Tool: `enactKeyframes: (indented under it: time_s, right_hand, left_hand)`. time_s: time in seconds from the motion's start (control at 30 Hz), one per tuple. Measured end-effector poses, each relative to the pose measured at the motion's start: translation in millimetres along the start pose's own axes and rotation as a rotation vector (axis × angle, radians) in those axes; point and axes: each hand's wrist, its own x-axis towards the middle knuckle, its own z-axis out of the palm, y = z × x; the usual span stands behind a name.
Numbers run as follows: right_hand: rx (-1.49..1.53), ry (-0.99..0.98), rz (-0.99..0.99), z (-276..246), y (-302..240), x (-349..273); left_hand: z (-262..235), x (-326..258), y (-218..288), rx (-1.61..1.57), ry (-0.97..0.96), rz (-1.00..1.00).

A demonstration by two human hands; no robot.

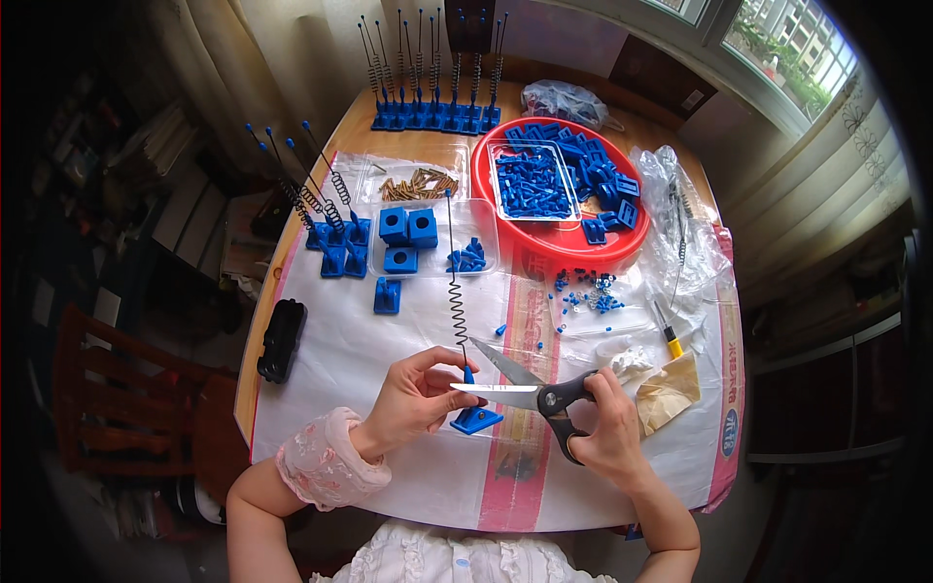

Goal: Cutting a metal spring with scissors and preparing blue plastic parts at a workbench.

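Note:
My left hand (420, 396) pinches the blue stem of a spring-wire piece (458, 309), a black coil topped by a thin straight wire with a blue tip. Below my fingers is its slanted blue base (476, 420). My right hand (610, 428) has its fingers through the black handles of a pair of scissors (552, 398). The scissor blades are spread and point left; the lower blade passes across the stem beside my left fingertips, the upper one ends near the bottom of the coil. Whether a blade touches the piece I cannot tell.
Finished-looking spring pieces stand at the back (434, 117) and left (335, 243). A red basin (637, 243) holds blue parts; clear trays (486, 219) hold blue blocks and brass screws. Small caps (593, 291), a yellow-handled screwdriver (673, 340), plastic bags (671, 175) and a black case (283, 340) lie about.

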Motion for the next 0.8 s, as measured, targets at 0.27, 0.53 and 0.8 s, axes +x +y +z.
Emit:
enactKeyframes:
  time_s: [0.27, 0.53, 0.8]
  right_hand:
    - [-0.062, 0.056, -0.021, 0.2, 2.5, -1.2]
    - [-0.013, -0.002, 0.0, -0.8, 0.5, -0.4]
    - [0.024, -0.027, 0.018, 0.6, 1.7, -0.9]
  left_hand:
    - [-0.5, 0.8, 1.4, 0.049, -0.013, 0.004]
    - [1.1, -0.8, 1.6, 0.042, 0.04, 0.041]
    - [0.8, -0.9, 1.1, 0.074, 0.057, 0.055]
